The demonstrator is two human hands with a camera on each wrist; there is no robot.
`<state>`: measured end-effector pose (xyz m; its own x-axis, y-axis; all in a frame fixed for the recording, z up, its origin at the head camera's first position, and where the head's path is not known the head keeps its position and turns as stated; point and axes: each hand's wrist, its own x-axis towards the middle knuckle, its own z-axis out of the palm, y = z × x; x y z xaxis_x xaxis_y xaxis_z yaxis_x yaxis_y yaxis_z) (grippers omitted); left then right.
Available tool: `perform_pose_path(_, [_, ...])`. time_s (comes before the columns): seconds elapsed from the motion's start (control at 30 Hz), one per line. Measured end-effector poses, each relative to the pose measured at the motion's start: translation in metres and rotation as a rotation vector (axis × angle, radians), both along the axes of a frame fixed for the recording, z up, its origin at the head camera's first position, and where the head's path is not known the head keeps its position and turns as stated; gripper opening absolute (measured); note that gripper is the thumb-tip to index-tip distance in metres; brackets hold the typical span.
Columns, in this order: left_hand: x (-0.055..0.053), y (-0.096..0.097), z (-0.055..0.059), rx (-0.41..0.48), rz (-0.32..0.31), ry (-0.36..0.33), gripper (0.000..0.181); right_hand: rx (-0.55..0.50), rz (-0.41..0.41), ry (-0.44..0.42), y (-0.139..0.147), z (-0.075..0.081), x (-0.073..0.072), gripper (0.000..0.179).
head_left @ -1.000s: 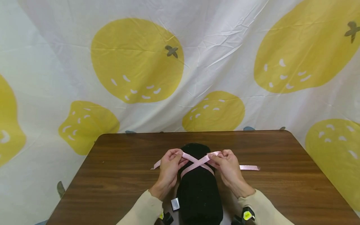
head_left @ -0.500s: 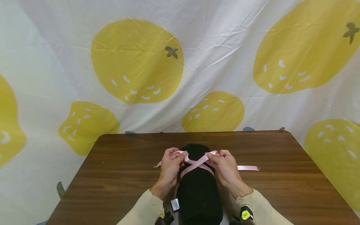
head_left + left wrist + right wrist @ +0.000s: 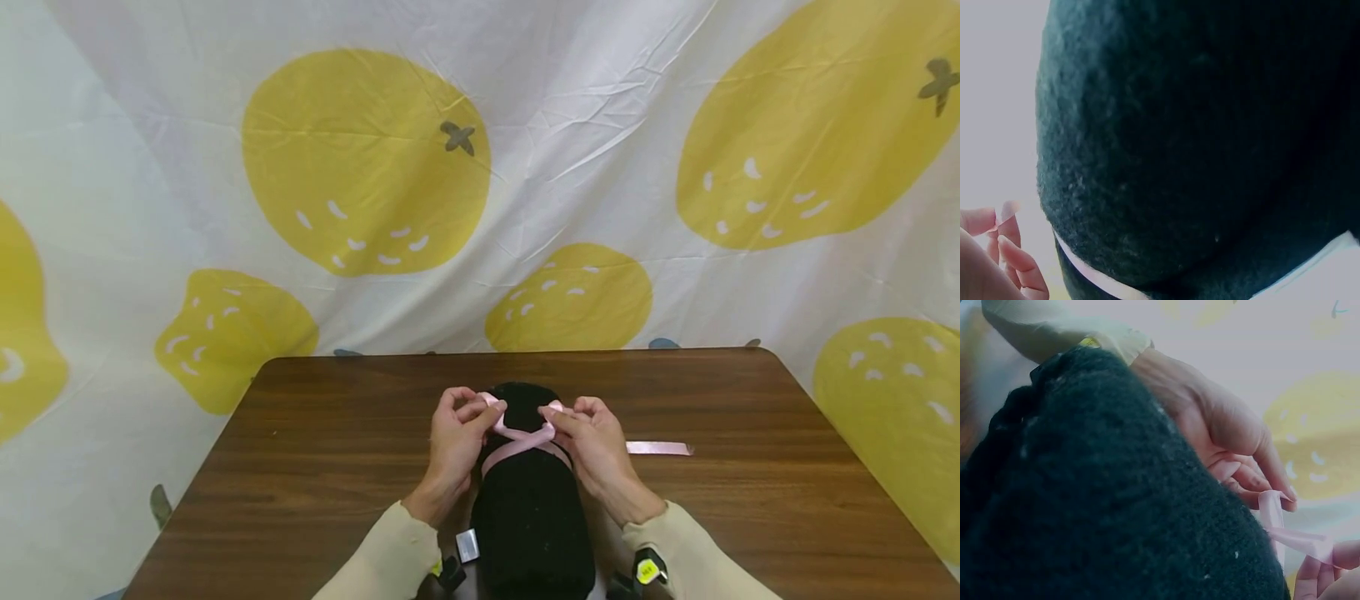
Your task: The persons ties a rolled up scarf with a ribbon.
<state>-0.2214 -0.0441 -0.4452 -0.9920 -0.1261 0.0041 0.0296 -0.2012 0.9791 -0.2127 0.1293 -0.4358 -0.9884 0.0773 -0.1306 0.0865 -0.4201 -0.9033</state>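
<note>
A black plush bolster lies lengthwise on the table, a pink satin ribbon around it near its far end. The ribbon's two strands cross on top of the bolster. My left hand pinches one strand between thumb and fingers, left of the crossing. On the other side my right hand pinches the other strand. Both strands bend upward from the crossing to the fingertips. The right wrist view shows the held ribbon close up. Most of the left wrist view is filled by the bolster.
A white tag sticks out from the bolster's left side. One ribbon tail lies on the brown wooden table to the right. Behind hangs a white cloth printed with yellow fruit.
Both hands have come closer together, bending the ribbon strands upward at the crossing. The left tail has slid in behind my left hand, out of sight; the right tail shows less.
</note>
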Motion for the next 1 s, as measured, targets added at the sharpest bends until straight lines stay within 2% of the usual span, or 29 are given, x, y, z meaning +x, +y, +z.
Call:
perform_pose_path(0.17, [-0.001, 0.0, 0.001, -0.027, 0.0, 0.018, 0.034, 0.037, 0.007, 0.019, -0.001, 0.0, 0.0, 0.027])
perform_pose_path(0.47, [-0.002, 0.002, 0.006, -0.062, -0.087, 0.058, 0.03, 0.246, 0.083, 0.058, -0.006, 0.002, -0.002, 0.016])
perform_pose_path(0.6, [-0.001, 0.003, 0.009, -0.077, -0.123, 0.08, 0.028, 0.308, 0.145, 0.075, -0.005, 0.004, -0.002, 0.018])
perform_pose_path(0.87, [-0.001, 0.004, 0.012, -0.081, -0.179, 0.114, 0.026, 0.341, 0.278, 0.116, -0.006, 0.007, -0.002, 0.024])
perform_pose_path(1.0, [-0.001, 0.004, 0.012, -0.125, -0.203, 0.133, 0.025, 0.365, 0.343, 0.148, -0.005, 0.009, -0.001, 0.027])
